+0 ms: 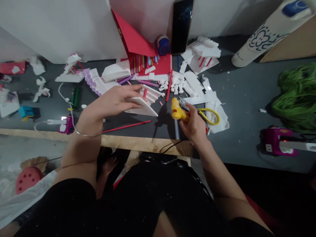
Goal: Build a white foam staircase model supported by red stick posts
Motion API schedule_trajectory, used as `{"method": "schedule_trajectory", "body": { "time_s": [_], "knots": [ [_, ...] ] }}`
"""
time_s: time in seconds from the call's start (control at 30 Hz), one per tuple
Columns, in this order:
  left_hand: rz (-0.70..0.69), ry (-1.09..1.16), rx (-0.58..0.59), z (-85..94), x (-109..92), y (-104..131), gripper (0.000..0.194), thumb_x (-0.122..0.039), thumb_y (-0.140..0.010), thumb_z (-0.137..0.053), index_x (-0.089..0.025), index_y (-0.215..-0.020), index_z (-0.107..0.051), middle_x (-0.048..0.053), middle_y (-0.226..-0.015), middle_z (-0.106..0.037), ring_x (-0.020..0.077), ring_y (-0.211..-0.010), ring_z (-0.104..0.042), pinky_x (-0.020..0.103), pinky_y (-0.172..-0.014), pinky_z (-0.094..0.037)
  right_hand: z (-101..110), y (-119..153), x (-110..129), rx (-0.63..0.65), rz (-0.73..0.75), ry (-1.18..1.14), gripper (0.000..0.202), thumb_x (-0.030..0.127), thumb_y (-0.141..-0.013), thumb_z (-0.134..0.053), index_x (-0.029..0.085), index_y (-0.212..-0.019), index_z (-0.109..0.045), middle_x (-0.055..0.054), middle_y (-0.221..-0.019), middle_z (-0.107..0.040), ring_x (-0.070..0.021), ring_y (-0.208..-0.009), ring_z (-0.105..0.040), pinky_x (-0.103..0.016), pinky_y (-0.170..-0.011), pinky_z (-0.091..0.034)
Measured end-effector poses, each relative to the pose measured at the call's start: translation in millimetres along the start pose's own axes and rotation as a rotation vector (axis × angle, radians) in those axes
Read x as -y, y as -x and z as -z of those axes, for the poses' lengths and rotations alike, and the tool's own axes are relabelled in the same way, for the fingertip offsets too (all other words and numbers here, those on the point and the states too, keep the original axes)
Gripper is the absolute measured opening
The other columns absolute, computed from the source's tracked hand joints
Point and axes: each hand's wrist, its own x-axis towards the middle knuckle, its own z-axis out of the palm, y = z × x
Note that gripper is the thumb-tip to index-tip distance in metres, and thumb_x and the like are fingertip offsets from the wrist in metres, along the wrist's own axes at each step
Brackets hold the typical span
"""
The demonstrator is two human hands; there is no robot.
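My left hand (pixel 120 100) is closed round a small white foam model (pixel 144 107), two pale panels with a short red stick (pixel 145 92) standing between them. It is held tilted, just above the desk. A yellow glue gun (pixel 178 110) is gripped in my right hand (pixel 194 126), with a translucent glue stick (pixel 176 129) jutting from its back end toward me. A gap separates the gun from the model. Close by my right hand lie yellow-handled scissors (pixel 209 117), partly hidden by the fingers. A long red stick (pixel 127 126) rests on the desk below the model.
Foam scraps (pixel 194 84), small white bits (pixel 176 89) and a second foam model (pixel 206 54) lie beyond my hands. A phone (pixel 182 26) leans on the wall. Rightward are a white bottle (pixel 261 36), green yarn (pixel 296 95) and a purple power adapter (pixel 278 141).
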Motion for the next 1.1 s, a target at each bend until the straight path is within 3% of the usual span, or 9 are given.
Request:
{"method": "schedule_trajectory", "body": {
  "time_s": [0.1,0.23,0.4,0.5,0.73,1.1],
  "knots": [
    [-0.004,-0.065,0.009,3.3,-1.3,2.5,0.034,-0.047,-0.095,-0.064,-0.026,-0.112,-0.084,0.002,-0.151,-0.07,0.0334,-0.154,-0.055,0.051,-0.127,-0.043,12.4,0.4,5.6,-0.125,-0.069,-0.308,0.048,0.032,-0.089,-0.058,0.023,-0.136,-0.062,-0.006,-0.093,-0.07,-0.0218,-0.075,-0.065,-0.038,-0.071,-0.057],
    [-0.045,-0.135,0.031,2.2,-8.8,5.4,0.035,-0.043,-0.1,-0.056,-0.028,-0.116,-0.083,0.0,-0.148,-0.072,0.0314,-0.153,-0.055,0.051,-0.127,-0.044,28.3,0.2,28.4,-0.068,-0.079,-0.691,0.021,0.04,-0.095,-0.062,0.028,-0.11,-0.069,0.0,-0.081,-0.064,-0.017,-0.067,-0.063,-0.035,-0.067,-0.058],
    [-0.106,-0.186,0.049,-1.7,-22.0,12.4,0.035,-0.037,-0.101,-0.056,-0.03,-0.124,-0.081,0.003,-0.156,-0.067,0.0289,-0.153,-0.056,0.046,-0.126,-0.047,38.8,-6.9,61.7,0.138,0.077,-0.607,0.024,0.049,-0.093,-0.071,0.026,-0.094,-0.064,0.001,-0.08,-0.068,-0.0166,-0.065,-0.064,-0.031,-0.059,-0.055],
    [-0.11,-0.207,0.032,-2.5,-27.3,18.8,0.034,-0.036,-0.102,-0.057,-0.031,-0.125,-0.081,0.004,-0.166,-0.058,0.0288,-0.152,-0.057,0.043,-0.125,-0.049,36.3,-14.3,72.5,0.175,0.12,-0.568,0.034,0.057,-0.092,-0.071,0.026,-0.086,-0.058,0.002,-0.073,-0.064,-0.0155,-0.06,-0.061,-0.03,-0.055,-0.049],
    [-0.116,-0.197,0.026,-2.6,-29.9,26.9,0.034,-0.041,-0.106,-0.055,-0.036,-0.127,-0.081,0.001,-0.169,-0.053,0.0317,-0.148,-0.062,0.046,-0.123,-0.051,28.1,-20.3,75.3,0.196,0.148,-0.548,0.044,0.064,-0.094,-0.069,0.025,-0.081,-0.052,0.003,-0.07,-0.052,-0.0132,-0.057,-0.052,-0.03,-0.055,-0.042],
    [-0.133,-0.102,0.038,0.9,-31.4,26.7,0.031,-0.038,-0.103,-0.059,-0.035,-0.123,-0.083,0.001,-0.161,-0.063,0.0285,-0.15,-0.06,0.043,-0.125,-0.05,26.3,-22.9,74.2,0.234,0.097,-0.54,0.057,0.078,-0.089,-0.068,0.025,-0.074,-0.051,0.002,-0.067,-0.056,-0.0148,-0.057,-0.052,-0.031,-0.054,-0.04]
  ]
}}
